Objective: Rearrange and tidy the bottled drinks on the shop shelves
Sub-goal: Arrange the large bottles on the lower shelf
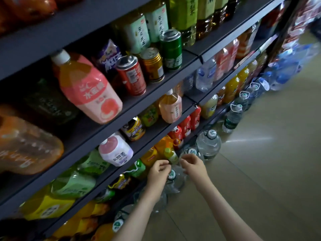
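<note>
1. Both hands reach low, in front of the bottom shelf (121, 171). The left hand (159, 172) is loosely curled with its fingers bent inward; the right hand (192, 165) is curled the same way just beside it, the two close but apart.

2. Neither hand clearly grasps anything. They may be pinching something small between them, but the view is too dim and blurred to tell.

3. Just under and between the hands stands a clear water jug (175, 180) on the floor (260, 171), its cap right below the left hand's fingers. Just beyond the fingertips is a small green-capped bottle (171, 154), with orange bottles (152, 156) to the left of it on the shelf. A second water jug (208, 145) stands farther out past the right hand.

4. The step in hand looks like picking the next bottle to straighten, most likely the green-capped one or the jug below.

5. To do it well: open one hand fully and close it round the bottle's body, not the cap, so it does not swing. Steady the neighbours with the other hand, since the row is packed tight.

6. Set it upright, label outward, level with the shelf's front edge, in line with the others.

7. A jug on the floor is heavy; lift it by the neck ring with the other hand beneath.
</note>
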A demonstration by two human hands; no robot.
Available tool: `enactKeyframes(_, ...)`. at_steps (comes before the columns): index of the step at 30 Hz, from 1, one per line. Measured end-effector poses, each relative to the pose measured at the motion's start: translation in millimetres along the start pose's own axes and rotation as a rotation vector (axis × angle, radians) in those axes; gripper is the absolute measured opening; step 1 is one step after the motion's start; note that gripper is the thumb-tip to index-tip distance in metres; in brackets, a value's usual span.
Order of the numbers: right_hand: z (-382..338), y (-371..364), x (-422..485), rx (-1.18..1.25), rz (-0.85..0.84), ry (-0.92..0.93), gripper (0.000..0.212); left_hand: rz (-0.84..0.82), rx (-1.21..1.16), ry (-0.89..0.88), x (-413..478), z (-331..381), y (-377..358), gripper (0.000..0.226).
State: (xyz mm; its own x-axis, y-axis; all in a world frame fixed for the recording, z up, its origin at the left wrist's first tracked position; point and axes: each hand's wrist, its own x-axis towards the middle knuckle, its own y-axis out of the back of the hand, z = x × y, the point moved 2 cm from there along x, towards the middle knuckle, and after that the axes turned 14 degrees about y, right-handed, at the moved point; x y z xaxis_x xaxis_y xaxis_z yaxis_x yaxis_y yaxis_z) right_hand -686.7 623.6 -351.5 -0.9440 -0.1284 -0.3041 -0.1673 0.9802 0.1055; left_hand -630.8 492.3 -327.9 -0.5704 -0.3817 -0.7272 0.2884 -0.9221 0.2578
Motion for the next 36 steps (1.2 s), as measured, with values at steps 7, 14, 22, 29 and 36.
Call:
enactKeyframes(7, -4.2, 29.9, 73.3, -0.028, 0.078, 0.003, 0.054, 0.114, -0.058, 0.001, 47.7, 49.8, -36.6, 0.015)
enactKeyframes(14, -2.2, 0.2, 178.1, -0.104, 0.029, 0.198, 0.113, 0.232, -0.133, -0.03, 129.2, 87.7, -44.5, 0.014)
enactKeyframes(22, -29.3, -54.0, 254.7, -0.062, 0.078, 0.718, 0.095, 0.319, -0.172, -0.116, 183.2, 69.4, -36.2, 0.014)
enactKeyframes(29, -28.9, -27.9, 213.2, 0.03, 0.103, 0.611, 0.083, 0.286, -0.237, -0.139, 137.7, 51.2, -41.6, 0.03)
enactKeyframes(36, -40.4, 24.7, 112.5, -0.055, -0.18, 0.43, 0.102, 0.155, -0.126, -0.196, 40.8, 62.8, -67.3, 0.078)
